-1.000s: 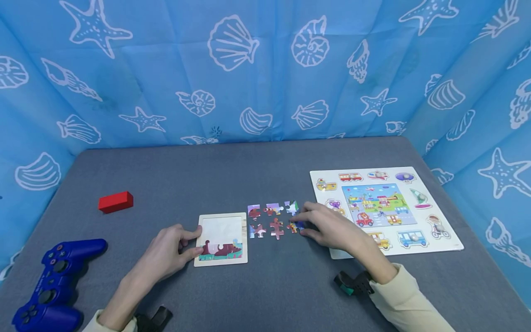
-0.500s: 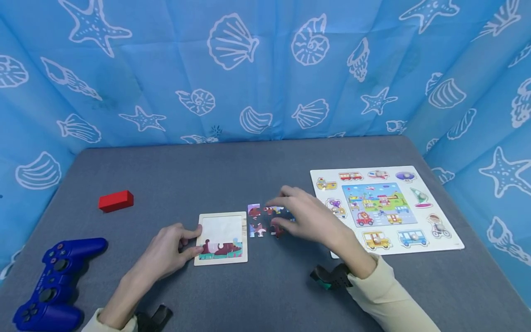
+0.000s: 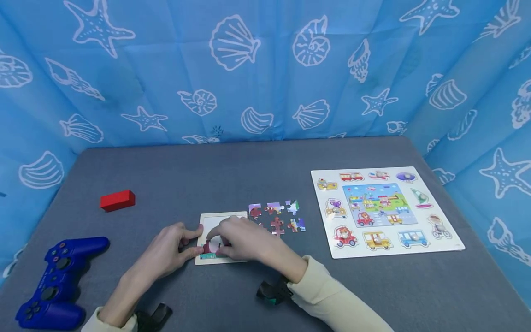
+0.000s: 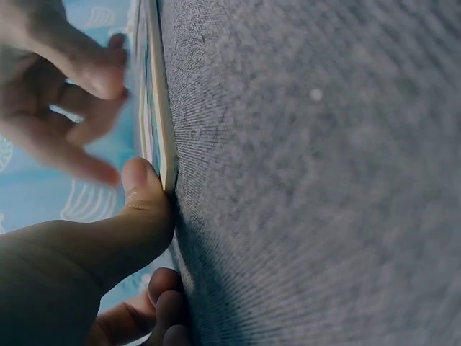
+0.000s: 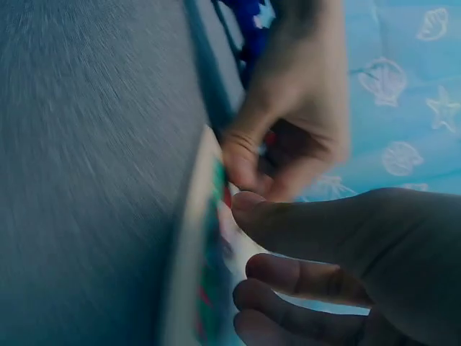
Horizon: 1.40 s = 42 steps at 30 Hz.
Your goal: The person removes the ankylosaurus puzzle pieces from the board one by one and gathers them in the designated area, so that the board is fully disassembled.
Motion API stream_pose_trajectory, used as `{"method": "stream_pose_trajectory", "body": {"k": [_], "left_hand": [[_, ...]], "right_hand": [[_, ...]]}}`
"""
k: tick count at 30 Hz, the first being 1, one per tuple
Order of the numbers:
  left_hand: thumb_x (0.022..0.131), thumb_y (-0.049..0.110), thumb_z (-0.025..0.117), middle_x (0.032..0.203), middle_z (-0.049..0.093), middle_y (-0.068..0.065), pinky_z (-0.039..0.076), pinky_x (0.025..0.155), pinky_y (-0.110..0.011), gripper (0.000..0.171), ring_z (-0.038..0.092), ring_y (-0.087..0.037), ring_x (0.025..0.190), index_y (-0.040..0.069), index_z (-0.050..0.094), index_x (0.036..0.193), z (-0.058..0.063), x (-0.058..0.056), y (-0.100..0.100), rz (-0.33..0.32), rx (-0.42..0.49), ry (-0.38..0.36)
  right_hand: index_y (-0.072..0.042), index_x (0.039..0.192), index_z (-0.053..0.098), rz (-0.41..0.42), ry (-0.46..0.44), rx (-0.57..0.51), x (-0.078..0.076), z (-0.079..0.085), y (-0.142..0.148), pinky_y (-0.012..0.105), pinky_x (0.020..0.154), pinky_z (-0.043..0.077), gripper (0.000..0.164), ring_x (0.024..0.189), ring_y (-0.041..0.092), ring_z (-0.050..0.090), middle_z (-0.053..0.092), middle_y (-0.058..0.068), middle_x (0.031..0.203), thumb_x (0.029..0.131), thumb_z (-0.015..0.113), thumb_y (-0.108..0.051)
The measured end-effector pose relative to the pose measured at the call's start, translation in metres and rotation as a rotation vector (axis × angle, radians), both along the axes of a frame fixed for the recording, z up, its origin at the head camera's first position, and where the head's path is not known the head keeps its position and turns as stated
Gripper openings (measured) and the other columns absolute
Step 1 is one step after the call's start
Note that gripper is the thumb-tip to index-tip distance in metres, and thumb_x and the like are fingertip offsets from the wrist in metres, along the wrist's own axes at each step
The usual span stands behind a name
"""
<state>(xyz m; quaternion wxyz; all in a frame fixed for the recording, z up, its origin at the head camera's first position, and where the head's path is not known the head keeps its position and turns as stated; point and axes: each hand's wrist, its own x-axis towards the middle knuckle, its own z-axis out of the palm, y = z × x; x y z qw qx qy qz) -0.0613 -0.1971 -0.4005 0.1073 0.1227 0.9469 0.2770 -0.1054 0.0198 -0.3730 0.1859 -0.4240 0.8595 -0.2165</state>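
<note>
My left hand (image 3: 166, 251) holds the left edge of a small wooden puzzle tray (image 3: 221, 215), thumb and forefinger at its side. In the left wrist view its thumb (image 4: 140, 180) presses the tray's corner. My right hand (image 3: 244, 240) reaches over the tray, fingertips low at the assembled brown and green strip (image 3: 209, 255), hiding much of it. The left wrist view shows the right fingers apart, with no piece visible between them. Right of the tray lie several loose jigsaw pieces (image 3: 277, 225), one partly hidden behind the right hand.
A white peg puzzle board (image 3: 325, 216) with vehicle pictures lies at the right. A red block (image 3: 118, 200) sits at the back left, and a blue game controller (image 3: 62, 281) lies at the front left. A blue seashell curtain (image 3: 265, 69) hangs behind the grey table (image 3: 265, 173).
My right hand has moved left from the loose pieces, across them, to above the tray. The loose pieces show again where it was. My left hand stays on the tray's edge.
</note>
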Motion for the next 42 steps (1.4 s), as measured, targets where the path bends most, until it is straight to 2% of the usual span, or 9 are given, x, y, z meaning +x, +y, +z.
{"method": "stream_pose_trajectory", "body": {"k": [4,8,11,16,24,31,38,42], "left_hand": [[0.085,0.023,0.083,0.074,0.044,0.001,0.029,0.055,-0.023,0.053,0.035,-0.008,0.063,0.006,0.067,0.133,0.0,-0.001,-0.002,-0.026,0.009,-0.014],[0.081,0.029,0.086,0.076,0.043,0.001,0.028,0.056,-0.023,0.065,0.034,-0.008,0.064,0.006,0.063,0.137,0.001,0.0,-0.005,-0.045,0.003,-0.04],[0.077,0.037,0.089,0.079,0.044,0.0,0.029,0.057,-0.023,0.076,0.034,-0.009,0.066,0.006,0.061,0.14,0.002,0.001,-0.006,-0.05,0.0,-0.06],[0.073,0.04,0.091,0.08,0.045,-0.001,0.028,0.057,-0.024,0.078,0.036,-0.011,0.068,0.008,0.063,0.139,0.002,0.001,-0.004,-0.025,-0.013,-0.08],[0.071,0.04,0.093,0.08,0.045,-0.001,0.026,0.057,-0.025,0.079,0.036,-0.013,0.069,0.009,0.064,0.138,0.002,0.001,-0.002,0.005,-0.027,-0.095],[0.073,0.041,0.092,0.079,0.044,0.0,0.027,0.057,-0.024,0.077,0.036,-0.012,0.068,0.01,0.064,0.138,0.004,0.0,-0.002,-0.008,-0.039,-0.086],[0.072,0.047,0.091,0.08,0.042,0.0,0.027,0.058,-0.024,0.081,0.035,-0.012,0.069,0.01,0.063,0.139,0.004,0.0,-0.002,-0.02,-0.053,-0.097],[0.073,0.046,0.091,0.08,0.042,0.0,0.027,0.059,-0.023,0.08,0.035,-0.012,0.069,0.01,0.063,0.139,0.004,0.001,-0.003,-0.019,-0.055,-0.085]], "right_hand": [[-0.014,0.139,0.065,-0.011,-0.025,0.062,0.003,-0.008,-0.013,0.016,0.051,0.027,0.046,0.053,0.001,0.035,0.06,-0.003,0.069,0.094,0.076,-0.017],[-0.013,0.133,0.07,-0.037,-0.045,0.071,0.004,-0.01,-0.016,0.017,0.054,0.03,0.042,0.058,0.003,0.04,0.06,-0.006,0.071,0.092,0.077,-0.015],[-0.013,0.129,0.072,-0.057,-0.073,0.05,0.003,-0.011,-0.015,0.016,0.057,0.034,0.036,0.061,0.003,0.045,0.064,-0.005,0.074,0.093,0.076,-0.012],[-0.014,0.127,0.073,-0.089,-0.075,0.047,0.004,-0.013,-0.016,0.017,0.064,0.04,0.034,0.068,0.003,0.05,0.071,-0.003,0.088,0.093,0.075,-0.013],[-0.015,0.129,0.068,-0.141,-0.064,0.118,0.007,-0.012,-0.019,0.02,0.07,0.041,0.034,0.078,0.006,0.051,0.068,-0.005,0.096,0.095,0.074,-0.016],[-0.016,0.124,0.063,-0.138,-0.066,0.121,0.007,-0.013,-0.018,0.021,0.068,0.04,0.031,0.071,0.005,0.05,0.059,-0.007,0.083,0.095,0.074,-0.017],[-0.019,0.119,0.061,-0.148,-0.108,0.096,0.005,-0.013,-0.017,0.02,0.066,0.039,0.03,0.071,0.006,0.05,0.056,-0.007,0.081,0.093,0.076,-0.016],[-0.018,0.122,0.062,-0.128,-0.108,0.077,0.004,-0.013,-0.015,0.02,0.064,0.037,0.029,0.069,0.006,0.048,0.054,-0.008,0.078,0.095,0.074,-0.016]]}}
